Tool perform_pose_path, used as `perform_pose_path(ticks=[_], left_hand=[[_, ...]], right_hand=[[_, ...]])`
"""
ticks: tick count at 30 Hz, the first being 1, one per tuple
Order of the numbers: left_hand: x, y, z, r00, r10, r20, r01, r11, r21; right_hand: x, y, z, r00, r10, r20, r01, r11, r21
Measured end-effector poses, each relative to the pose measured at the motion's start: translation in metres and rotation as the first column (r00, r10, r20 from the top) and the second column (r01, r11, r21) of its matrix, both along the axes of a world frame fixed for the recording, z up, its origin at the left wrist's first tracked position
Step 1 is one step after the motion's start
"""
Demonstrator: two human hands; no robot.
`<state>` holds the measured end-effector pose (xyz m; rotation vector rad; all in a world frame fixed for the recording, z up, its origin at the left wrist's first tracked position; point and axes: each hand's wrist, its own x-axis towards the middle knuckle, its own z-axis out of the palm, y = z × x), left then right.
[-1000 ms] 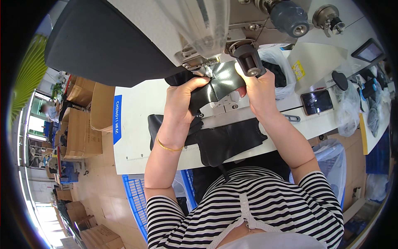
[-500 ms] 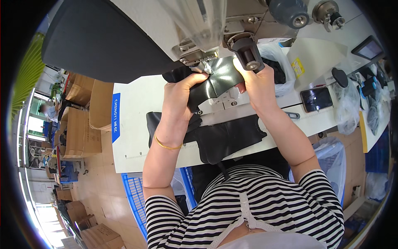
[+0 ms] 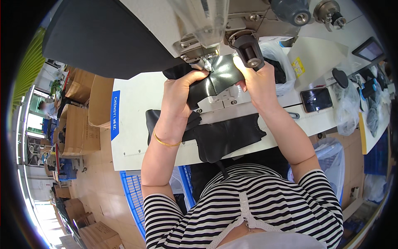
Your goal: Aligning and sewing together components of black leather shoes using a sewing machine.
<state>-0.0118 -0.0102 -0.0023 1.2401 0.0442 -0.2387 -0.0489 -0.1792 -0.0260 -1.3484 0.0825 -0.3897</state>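
Both hands clamped on glossy black leather piece (image 3: 215, 79), held under sewing machine head (image 3: 199, 37): left hand (image 3: 180, 93) pinching near edge, right hand (image 3: 257, 81) by black knob (image 3: 251, 52). Risk: fingertips close to needle zone; uneven tension likely to skew seam. More black pieces (image 3: 224, 135) on tabletop (image 3: 132, 124).

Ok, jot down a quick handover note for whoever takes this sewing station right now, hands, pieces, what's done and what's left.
Left hand: gripping the glossy black piece on its left side, at the sewing machine head.
Right hand: pinching the same piece on its right, beside the black knob.
More black cut pieces lie on the white table near the body, some hanging over the edge.
Done: the piece is in place at the machine head.
Left: whether any seam is sewn cannot be seen; the pieces on the table lie untouched.
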Motion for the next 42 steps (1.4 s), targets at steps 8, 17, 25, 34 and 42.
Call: perform_pose_path(ticks=[8,17,25,34,42], left_hand=[[0.001,0.001,0.002,0.999,-0.007,-0.038,0.007,1.0,-0.01],[0.007,0.005,0.009,0.995,-0.03,-0.094,0.033,0.999,0.036],[0.009,0.008,0.007,0.993,-0.071,-0.098,0.077,0.996,0.054],[0.002,-0.001,0.003,0.994,0.091,-0.059,-0.094,0.994,-0.053],[-0.029,0.019,-0.055,0.711,0.28,0.645,-0.535,0.811,0.236]], right_hand=[[0.0,-0.001,0.0,1.0,0.002,-0.002,-0.002,1.0,-0.001],[0.001,-0.002,0.005,0.999,-0.025,-0.024,0.023,0.994,-0.103],[0.003,-0.007,-0.002,0.999,0.05,-0.018,-0.051,0.998,-0.043],[-0.002,-0.007,-0.003,0.995,0.097,0.032,-0.097,0.995,0.024],[-0.054,0.008,-0.033,0.997,0.077,-0.001,-0.076,0.993,0.086]])
